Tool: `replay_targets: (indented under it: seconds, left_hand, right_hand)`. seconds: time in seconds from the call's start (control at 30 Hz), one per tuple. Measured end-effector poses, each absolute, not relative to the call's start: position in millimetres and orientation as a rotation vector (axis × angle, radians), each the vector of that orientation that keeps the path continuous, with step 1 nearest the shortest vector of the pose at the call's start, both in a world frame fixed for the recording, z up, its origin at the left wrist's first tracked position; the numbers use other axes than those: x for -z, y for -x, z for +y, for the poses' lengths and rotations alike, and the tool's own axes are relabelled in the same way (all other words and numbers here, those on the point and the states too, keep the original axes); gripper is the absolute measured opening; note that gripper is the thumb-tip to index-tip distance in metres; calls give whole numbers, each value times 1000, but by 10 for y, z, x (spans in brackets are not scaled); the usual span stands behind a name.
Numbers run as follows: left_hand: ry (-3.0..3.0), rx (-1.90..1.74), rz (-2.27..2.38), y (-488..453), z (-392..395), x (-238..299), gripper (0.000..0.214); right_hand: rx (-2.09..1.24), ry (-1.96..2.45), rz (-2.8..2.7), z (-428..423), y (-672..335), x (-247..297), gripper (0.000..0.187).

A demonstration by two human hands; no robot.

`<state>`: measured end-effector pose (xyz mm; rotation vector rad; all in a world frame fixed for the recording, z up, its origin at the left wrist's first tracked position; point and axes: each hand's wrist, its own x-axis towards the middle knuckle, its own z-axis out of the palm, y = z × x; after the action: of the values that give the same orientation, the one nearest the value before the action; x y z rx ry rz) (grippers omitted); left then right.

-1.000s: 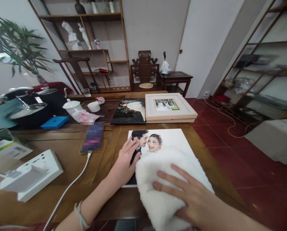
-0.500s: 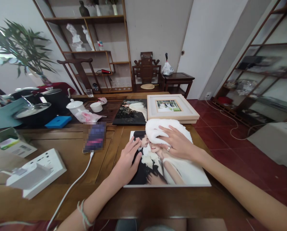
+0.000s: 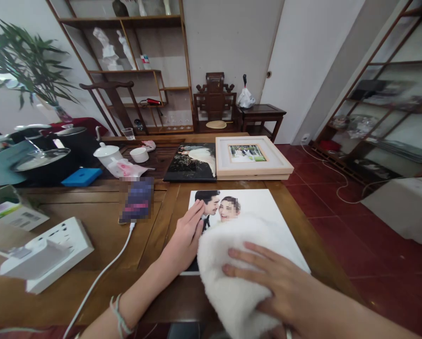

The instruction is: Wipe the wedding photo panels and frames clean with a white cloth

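A photo panel (image 3: pixel 267 207) printed with a couple lies flat on the wooden table in front of me. My left hand (image 3: pixel 185 238) rests on its left side, fingers stretched out and lying flat. Under my right hand (image 3: pixel 281 285) is a fluffy white cloth (image 3: pixel 225 259), gripped partly with the thumb side. The cloth covers the lower middle of the panel and hangs over its near edge. My right fingers are spread on top of the cloth; the thumb is partly hidden in its folds.
Behind the panel lie a dark photo panel (image 3: pixel 190 165) and a light wooden picture frame (image 3: pixel 255 167). To the left are a phone (image 3: pixel 138 200) on a white cable, a power strip (image 3: pixel 60 254), a blue box (image 3: pixel 82 177), a white teapot (image 3: pixel 107 153) and a pot (image 3: pixel 43 167).
My right hand has drawn the cloth from the panel's top toward its near edge, uncovering the upper part. My left hand stays on the left side.
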<state>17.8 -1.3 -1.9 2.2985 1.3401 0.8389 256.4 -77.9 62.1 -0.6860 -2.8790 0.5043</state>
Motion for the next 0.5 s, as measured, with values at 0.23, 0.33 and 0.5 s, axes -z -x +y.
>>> replay_targets:
  seconds: [0.23,0.33,0.5]
  left_hand:
    - [-2304,-865,1343,-191,-21,20,41]
    - [-2298,-873,1350,-190,-19,21,41]
    - [-2298,-920,1314,-172,-5,51,42]
  right_hand:
    - [-155,975,-2698,-44,-2613,-452,32]
    - [-99,1035,-2661,240,-2498,-430,34]
    - [-85,1109,-2707,127,-2335,-407,36]
